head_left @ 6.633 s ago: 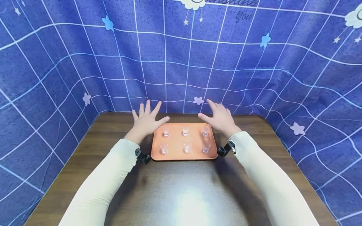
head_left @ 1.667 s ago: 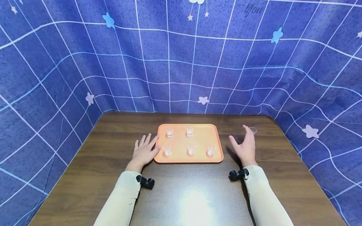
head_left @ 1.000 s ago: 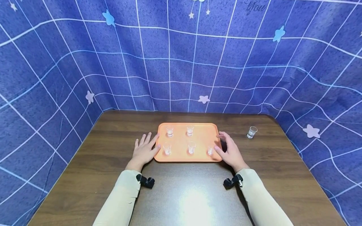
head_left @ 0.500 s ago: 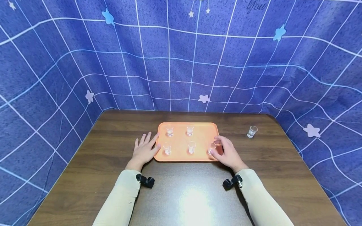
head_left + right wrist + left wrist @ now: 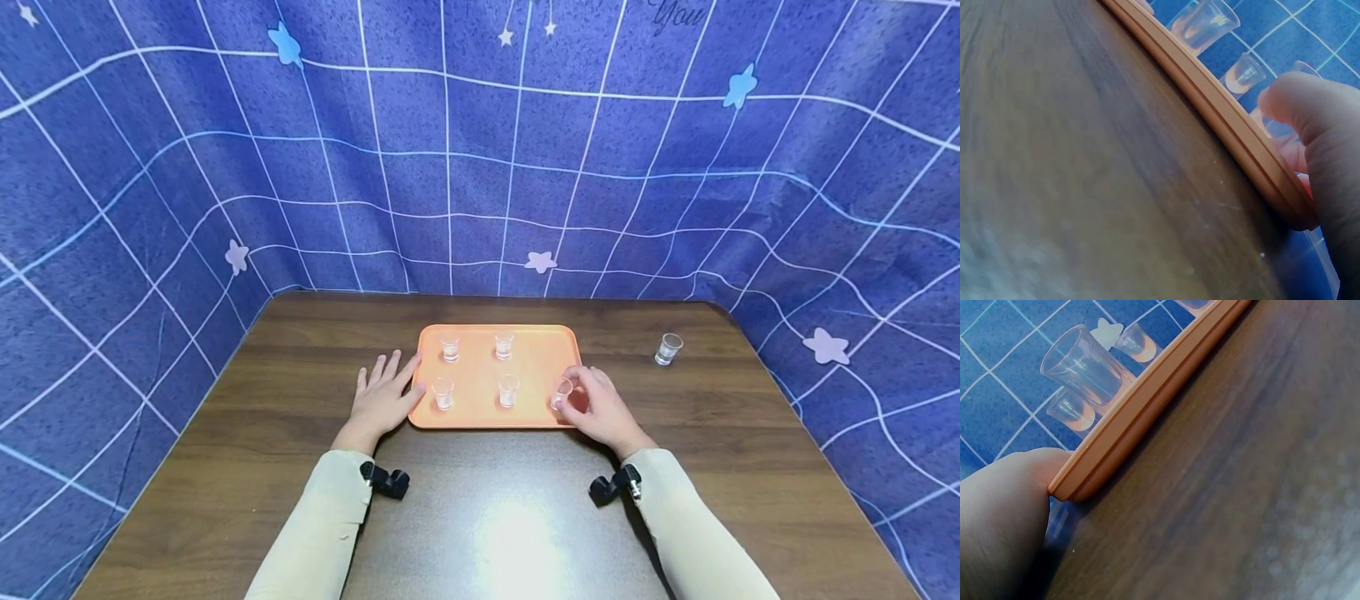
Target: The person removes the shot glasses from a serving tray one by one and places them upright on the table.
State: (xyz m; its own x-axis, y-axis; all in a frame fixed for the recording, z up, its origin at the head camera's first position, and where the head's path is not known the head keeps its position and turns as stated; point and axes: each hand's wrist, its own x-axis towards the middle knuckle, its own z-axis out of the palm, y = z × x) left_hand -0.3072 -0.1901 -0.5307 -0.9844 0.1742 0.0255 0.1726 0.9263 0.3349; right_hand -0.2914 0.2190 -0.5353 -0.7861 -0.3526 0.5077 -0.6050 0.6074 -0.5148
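An orange tray (image 5: 472, 371) lies on the table with several small clear shot glasses standing on it. My right hand (image 5: 606, 410) reaches over the tray's right end and pinches the front-right shot glass (image 5: 562, 392) between thumb and fingers. In the right wrist view the thumb (image 5: 1291, 100) partly hides that glass. My left hand (image 5: 378, 406) lies with fingers spread at the tray's left end, its fingertips and thumb at the rim. The left wrist view shows the left thumb (image 5: 1016, 500) against the tray's corner.
A lone shot glass (image 5: 668, 350) stands on the wooden table (image 5: 330, 333) to the right of the tray. Two glasses are in the tray's back row, including the back-left glass (image 5: 450, 348). A blue patterned curtain (image 5: 480, 150) hangs behind and at both sides.
One glass went from the tray's back-right spot to the table at right. My right hand then came back to the tray and closed on the front-right glass. The left hand settled at the left rim.
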